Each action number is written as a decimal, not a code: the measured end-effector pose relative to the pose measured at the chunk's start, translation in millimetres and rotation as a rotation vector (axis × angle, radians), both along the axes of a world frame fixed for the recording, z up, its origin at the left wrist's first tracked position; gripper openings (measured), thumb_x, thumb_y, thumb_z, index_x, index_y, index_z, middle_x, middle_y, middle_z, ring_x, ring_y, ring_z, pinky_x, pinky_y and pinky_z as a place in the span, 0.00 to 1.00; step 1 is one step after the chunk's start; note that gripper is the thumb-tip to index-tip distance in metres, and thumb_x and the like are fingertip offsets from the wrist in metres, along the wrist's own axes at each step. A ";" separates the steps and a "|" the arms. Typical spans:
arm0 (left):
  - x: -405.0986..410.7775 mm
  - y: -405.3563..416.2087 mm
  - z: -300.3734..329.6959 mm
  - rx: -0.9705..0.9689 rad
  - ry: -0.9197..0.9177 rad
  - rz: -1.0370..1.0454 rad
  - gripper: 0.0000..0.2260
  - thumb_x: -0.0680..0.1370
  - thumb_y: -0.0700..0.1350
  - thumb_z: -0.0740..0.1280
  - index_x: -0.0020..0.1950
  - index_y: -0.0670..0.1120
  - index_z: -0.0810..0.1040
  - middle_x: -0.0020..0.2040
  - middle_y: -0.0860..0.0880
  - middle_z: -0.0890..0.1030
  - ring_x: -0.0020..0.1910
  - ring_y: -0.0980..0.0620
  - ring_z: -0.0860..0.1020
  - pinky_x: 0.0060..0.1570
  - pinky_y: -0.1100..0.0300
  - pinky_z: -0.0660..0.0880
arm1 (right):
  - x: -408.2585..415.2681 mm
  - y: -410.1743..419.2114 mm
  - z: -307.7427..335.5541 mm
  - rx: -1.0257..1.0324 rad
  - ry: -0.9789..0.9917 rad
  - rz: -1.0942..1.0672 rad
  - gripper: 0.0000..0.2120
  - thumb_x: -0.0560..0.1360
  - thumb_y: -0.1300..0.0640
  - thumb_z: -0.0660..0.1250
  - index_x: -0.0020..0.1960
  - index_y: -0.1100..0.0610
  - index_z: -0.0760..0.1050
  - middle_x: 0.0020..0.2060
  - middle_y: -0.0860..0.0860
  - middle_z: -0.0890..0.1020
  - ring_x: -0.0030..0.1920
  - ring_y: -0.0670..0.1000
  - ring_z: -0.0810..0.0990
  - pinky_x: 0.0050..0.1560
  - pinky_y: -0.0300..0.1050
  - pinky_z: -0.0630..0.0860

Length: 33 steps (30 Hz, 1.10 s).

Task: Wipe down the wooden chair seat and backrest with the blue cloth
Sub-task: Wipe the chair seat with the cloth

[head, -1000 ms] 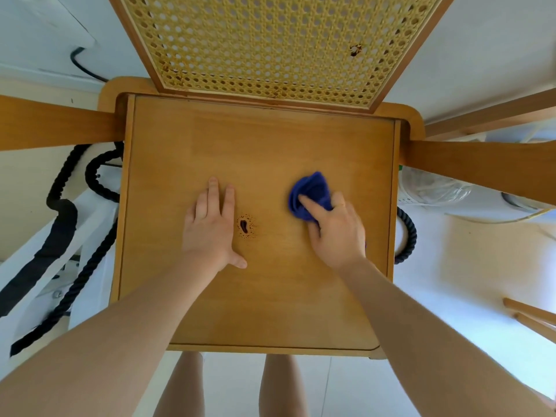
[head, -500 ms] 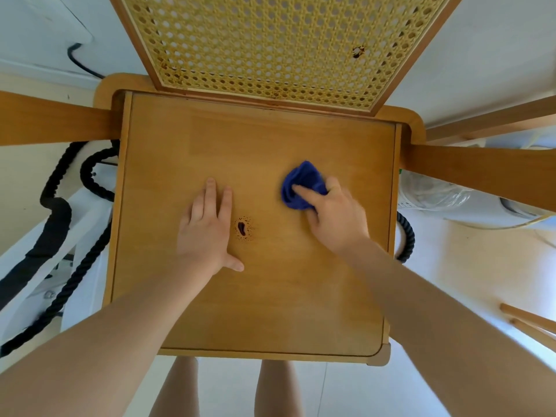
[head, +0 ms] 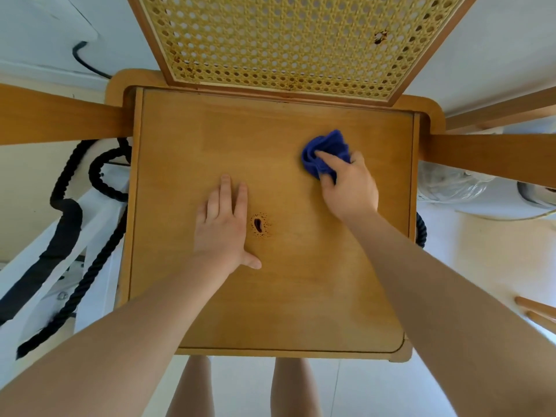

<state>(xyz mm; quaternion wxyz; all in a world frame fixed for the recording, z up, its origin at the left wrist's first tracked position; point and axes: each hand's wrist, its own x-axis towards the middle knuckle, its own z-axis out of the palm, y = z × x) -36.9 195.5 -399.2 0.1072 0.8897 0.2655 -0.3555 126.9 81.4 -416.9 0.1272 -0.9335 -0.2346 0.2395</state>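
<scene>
Head view: cloth (head: 326, 152), blue, bunched, judged soft, light and limp, best taken as a wad under the fingertips so it does not unfold or slip on the smooth wood. It lies on the seat (head: 301, 296) toward the back right corner, with the right hand (head: 350, 188) curled over its near side, forefinger pressed on top. Left hand (head: 222, 224) rests flat, fingers straight, near mid-seat just beside a dark knot (head: 258, 224); backrest (head: 285, 40) untouched.

A black rope (head: 99, 260) lies coiled over white fabric (head: 96, 212) left, a plastic bag (head: 445, 185) right.
</scene>
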 end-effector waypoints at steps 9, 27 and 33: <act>-3.5 2.1 0.0 -0.039 -0.048 0.024 0.62 0.60 0.65 0.74 0.74 0.46 0.31 0.74 0.42 0.32 0.74 0.43 0.41 0.71 0.50 0.48 | -25.8 -3.2 6.4 -0.071 -0.025 0.291 0.22 0.77 0.55 0.59 0.70 0.40 0.65 0.59 0.54 0.70 0.49 0.56 0.76 0.39 0.43 0.72; -26.9 46.8 1.7 -0.071 -0.202 -0.153 0.51 0.68 0.63 0.69 0.75 0.45 0.37 0.76 0.48 0.43 0.73 0.46 0.46 0.70 0.50 0.49 | -22.8 29.1 1.9 -0.094 -0.040 -0.071 0.21 0.79 0.54 0.58 0.71 0.42 0.64 0.61 0.55 0.69 0.48 0.58 0.76 0.42 0.46 0.74; -47.5 56.6 6.7 0.041 -0.141 -0.101 0.54 0.67 0.63 0.70 0.75 0.43 0.37 0.76 0.41 0.40 0.74 0.42 0.43 0.71 0.47 0.45 | -53.0 29.5 8.9 -0.085 0.033 0.277 0.22 0.79 0.54 0.57 0.71 0.41 0.63 0.61 0.54 0.69 0.45 0.54 0.74 0.38 0.42 0.72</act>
